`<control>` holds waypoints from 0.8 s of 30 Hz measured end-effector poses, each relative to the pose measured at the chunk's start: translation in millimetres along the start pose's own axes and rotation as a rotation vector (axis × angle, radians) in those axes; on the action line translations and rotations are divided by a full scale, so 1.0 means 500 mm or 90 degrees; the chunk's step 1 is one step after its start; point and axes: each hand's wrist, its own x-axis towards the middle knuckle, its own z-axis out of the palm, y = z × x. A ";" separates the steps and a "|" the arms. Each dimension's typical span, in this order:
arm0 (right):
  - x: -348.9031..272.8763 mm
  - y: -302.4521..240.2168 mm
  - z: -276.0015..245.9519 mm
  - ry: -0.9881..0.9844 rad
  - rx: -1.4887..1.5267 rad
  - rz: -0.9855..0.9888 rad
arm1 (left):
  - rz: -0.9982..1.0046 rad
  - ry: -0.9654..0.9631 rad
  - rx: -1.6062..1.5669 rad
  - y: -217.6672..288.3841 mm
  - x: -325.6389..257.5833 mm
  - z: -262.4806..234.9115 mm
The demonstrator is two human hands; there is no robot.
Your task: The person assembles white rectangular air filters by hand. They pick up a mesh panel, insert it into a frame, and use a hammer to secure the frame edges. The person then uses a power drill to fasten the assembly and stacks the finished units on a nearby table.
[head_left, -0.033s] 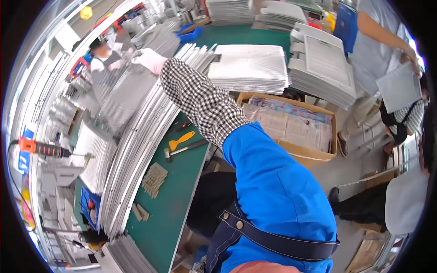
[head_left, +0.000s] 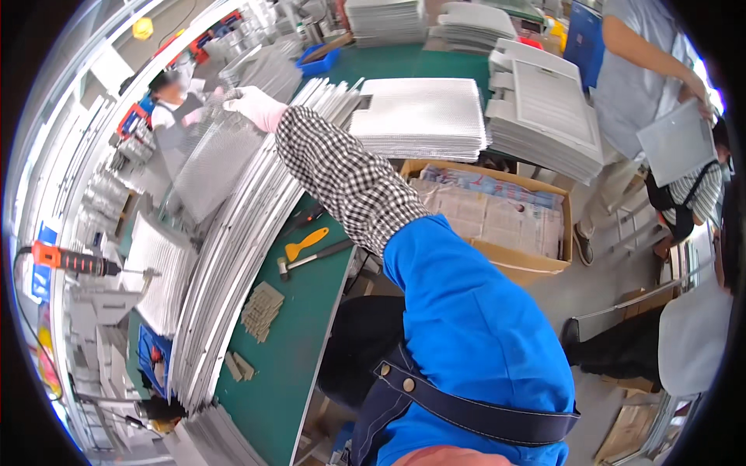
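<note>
My right hand [head_left: 250, 106], in a white and pink glove with a checkered oversleeve below it, reaches far out to the upper left. Its fingers are closed on the upper corner of a translucent, finely ribbed grey sheet [head_left: 220, 165]. The sheet hangs tilted beside a long row of white metal strips [head_left: 233, 241] standing at the bench's far side. Through and behind it a co-worker in a grey apron [head_left: 175, 116] shows, blurred. My left hand is out of sight.
On the green bench [head_left: 276, 388] lie a hammer [head_left: 315, 259], a yellow scraper [head_left: 306, 243] and small beige pieces [head_left: 263, 312]. White panel stacks [head_left: 420, 116] stand behind an open carton [head_left: 497, 260]. An orange-black power tool [head_left: 75, 260] hangs left. Another person [head_left: 645, 93] holds a panel.
The ribbed sheet has shifted and tilted, and more shows through it. My right hand has hardly moved and keeps its hold on the corner.
</note>
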 end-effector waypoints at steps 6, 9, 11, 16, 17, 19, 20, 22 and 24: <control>-0.203 -0.090 -0.107 0.039 0.353 0.062 | -0.306 -0.074 -0.343 -0.124 -0.015 0.091; -0.308 -0.151 -0.158 0.087 0.433 0.047 | -0.399 -0.035 -0.468 -0.165 0.001 0.092; -0.378 -0.160 -0.180 0.040 0.428 0.043 | -0.434 -0.002 -0.522 -0.185 0.009 0.091; -0.557 -0.169 -0.074 -0.107 0.243 0.214 | -0.480 0.106 -0.661 -0.240 0.020 0.050; -0.587 -0.145 -0.040 -0.099 0.196 0.234 | -0.482 0.119 -0.698 -0.253 0.023 0.045; -0.642 -0.116 0.026 -0.123 0.132 0.296 | -0.443 0.109 -0.813 -0.278 0.023 0.041; -0.665 -0.109 0.060 -0.153 0.110 0.335 | -0.406 0.083 -0.879 -0.294 0.015 0.034; -0.692 -0.073 0.091 -0.167 0.052 0.330 | -0.473 0.143 -0.847 -0.199 0.040 0.061; -0.724 0.017 0.112 -0.155 0.024 0.380 | -0.505 0.198 -0.804 -0.129 0.043 0.048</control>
